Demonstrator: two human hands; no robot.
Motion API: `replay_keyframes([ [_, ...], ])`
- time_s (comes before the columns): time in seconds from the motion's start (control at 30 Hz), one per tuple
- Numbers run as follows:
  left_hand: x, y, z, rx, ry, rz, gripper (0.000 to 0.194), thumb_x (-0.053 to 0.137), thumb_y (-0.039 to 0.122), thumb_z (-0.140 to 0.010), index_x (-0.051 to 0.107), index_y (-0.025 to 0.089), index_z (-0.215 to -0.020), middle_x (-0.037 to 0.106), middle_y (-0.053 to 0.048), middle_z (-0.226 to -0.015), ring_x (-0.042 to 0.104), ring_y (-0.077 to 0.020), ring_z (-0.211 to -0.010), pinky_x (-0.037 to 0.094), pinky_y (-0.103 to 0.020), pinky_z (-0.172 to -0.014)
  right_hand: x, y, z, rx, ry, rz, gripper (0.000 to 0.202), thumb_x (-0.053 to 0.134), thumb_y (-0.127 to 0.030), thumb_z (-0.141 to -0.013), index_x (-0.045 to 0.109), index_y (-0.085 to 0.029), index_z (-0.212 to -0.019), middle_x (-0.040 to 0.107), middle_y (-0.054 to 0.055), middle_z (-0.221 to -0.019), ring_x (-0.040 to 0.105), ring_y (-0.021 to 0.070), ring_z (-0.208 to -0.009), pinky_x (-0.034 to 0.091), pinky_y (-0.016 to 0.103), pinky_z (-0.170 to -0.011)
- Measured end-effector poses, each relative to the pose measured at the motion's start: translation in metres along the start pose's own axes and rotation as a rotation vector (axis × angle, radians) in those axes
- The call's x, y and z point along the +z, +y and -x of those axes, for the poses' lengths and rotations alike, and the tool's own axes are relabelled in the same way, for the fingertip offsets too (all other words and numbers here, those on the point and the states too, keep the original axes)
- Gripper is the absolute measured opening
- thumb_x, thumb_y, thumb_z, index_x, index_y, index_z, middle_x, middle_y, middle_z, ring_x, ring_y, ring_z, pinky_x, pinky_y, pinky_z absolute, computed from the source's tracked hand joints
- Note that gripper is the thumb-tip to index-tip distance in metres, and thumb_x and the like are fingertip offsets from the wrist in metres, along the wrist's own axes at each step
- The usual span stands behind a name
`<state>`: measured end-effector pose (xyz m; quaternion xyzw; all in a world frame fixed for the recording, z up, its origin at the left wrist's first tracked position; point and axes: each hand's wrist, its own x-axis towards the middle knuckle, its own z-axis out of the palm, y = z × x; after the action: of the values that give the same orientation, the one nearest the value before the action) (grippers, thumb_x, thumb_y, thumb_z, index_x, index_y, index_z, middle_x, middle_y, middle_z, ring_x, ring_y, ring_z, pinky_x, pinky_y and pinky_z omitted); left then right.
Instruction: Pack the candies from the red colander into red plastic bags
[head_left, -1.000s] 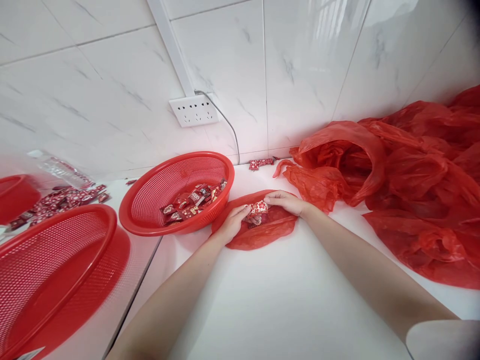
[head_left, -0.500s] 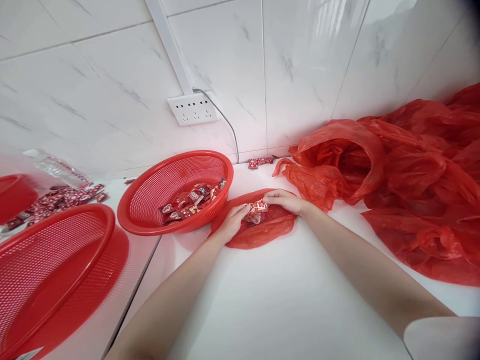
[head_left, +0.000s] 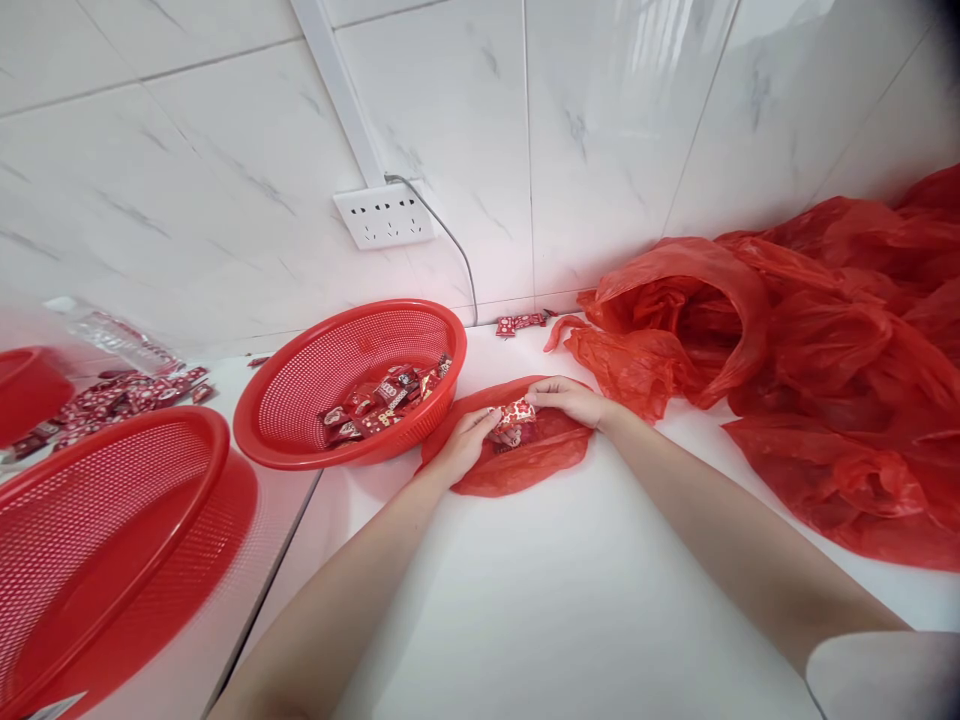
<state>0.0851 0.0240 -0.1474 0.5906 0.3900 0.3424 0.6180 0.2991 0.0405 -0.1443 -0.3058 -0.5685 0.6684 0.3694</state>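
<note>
A small red and white patterned packet is held between my two hands, above a red plastic bag lying flat on the white table. My left hand grips the packet's left end, and my right hand pinches its right end. Just below the packet, another small wrapped piece shows partly, resting on the bag. To the left of the bag, a red perforated basket holds several small wrapped packets.
Crumpled red plastic bags are heaped at the right. Another red basket stands at the lower left, with a pile of packets behind it. Two or so packets lie by the wall, below a socket panel with a grey cable.
</note>
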Motion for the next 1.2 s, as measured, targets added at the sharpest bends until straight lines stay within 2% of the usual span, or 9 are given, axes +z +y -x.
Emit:
replay_keyframes([
  [0.27,0.000,0.001,0.000,-0.004,0.010,0.004,0.045,0.063,0.056,-0.079,0.070,0.012,-0.084,0.072,-0.007,-0.074,0.065,-0.0189,-0.068,0.049,-0.031,-0.071,-0.001,0.001,-0.001,-0.004,0.001,0.006,0.029,0.074,-0.044,-0.073,0.068,-0.016,-0.072,0.069,-0.001,-0.075,0.060,0.0130,-0.071,0.044,0.027,-0.078],
  [0.5,0.002,0.004,0.002,0.044,0.028,-0.085,0.034,0.073,0.042,-0.074,0.071,0.012,-0.090,0.072,-0.006,-0.082,0.063,-0.0163,-0.071,0.047,-0.029,-0.071,-0.005,0.003,0.000,0.042,-0.039,0.053,0.028,0.075,-0.043,-0.074,0.068,-0.016,-0.076,0.069,-0.002,-0.076,0.060,0.0121,-0.068,0.045,0.026,-0.072],
  [0.77,0.002,0.012,0.006,0.067,-0.020,-0.156,0.027,0.076,0.039,-0.071,0.065,0.014,-0.072,0.069,-0.002,-0.072,0.061,-0.0155,-0.070,0.045,-0.027,-0.073,-0.004,0.005,0.000,0.024,-0.052,0.042,0.030,0.074,-0.046,-0.074,0.070,-0.016,-0.079,0.072,0.001,-0.082,0.064,0.0150,-0.074,0.048,0.029,-0.080],
  [0.93,0.003,0.010,0.006,0.090,-0.011,-0.180,0.028,0.073,0.042,-0.074,0.067,0.015,-0.076,0.068,-0.002,-0.073,0.062,-0.0170,-0.071,0.047,-0.029,-0.073,-0.005,0.005,-0.001,-0.024,-0.054,0.080,0.031,0.070,-0.047,-0.078,0.068,-0.016,-0.078,0.070,0.001,-0.082,0.063,0.0141,-0.076,0.046,0.028,-0.081],
  [1.07,0.006,0.006,0.006,0.167,0.073,-0.382,0.031,0.070,0.046,-0.076,0.067,0.016,-0.082,0.068,-0.004,-0.078,0.061,-0.0187,-0.074,0.047,-0.030,-0.072,-0.007,0.007,-0.001,-0.069,-0.090,0.086,0.030,0.077,-0.038,-0.073,0.064,-0.017,-0.091,0.068,0.000,-0.085,0.062,0.0135,-0.079,0.046,0.027,-0.078],
  [1.13,0.010,0.007,0.010,0.221,0.148,-0.525,0.036,0.074,0.046,-0.071,0.066,0.018,-0.093,0.067,-0.004,-0.084,0.061,-0.0196,-0.077,0.047,-0.030,-0.071,-0.005,0.009,-0.003,-0.079,-0.061,0.080,0.034,0.078,-0.034,-0.072,0.062,-0.018,-0.097,0.066,0.000,-0.083,0.061,0.0127,-0.076,0.046,0.026,-0.074],
  [1.2,0.015,0.015,0.018,0.310,0.216,-0.658,0.048,0.076,0.044,-0.069,0.062,0.020,-0.108,0.065,-0.006,-0.094,0.060,-0.0212,-0.084,0.047,-0.032,-0.075,-0.003,0.011,-0.005,-0.118,0.004,0.106,0.031,0.077,-0.034,-0.072,0.062,-0.018,-0.094,0.064,0.000,-0.081,0.059,0.0127,-0.075,0.045,0.026,-0.073],
])
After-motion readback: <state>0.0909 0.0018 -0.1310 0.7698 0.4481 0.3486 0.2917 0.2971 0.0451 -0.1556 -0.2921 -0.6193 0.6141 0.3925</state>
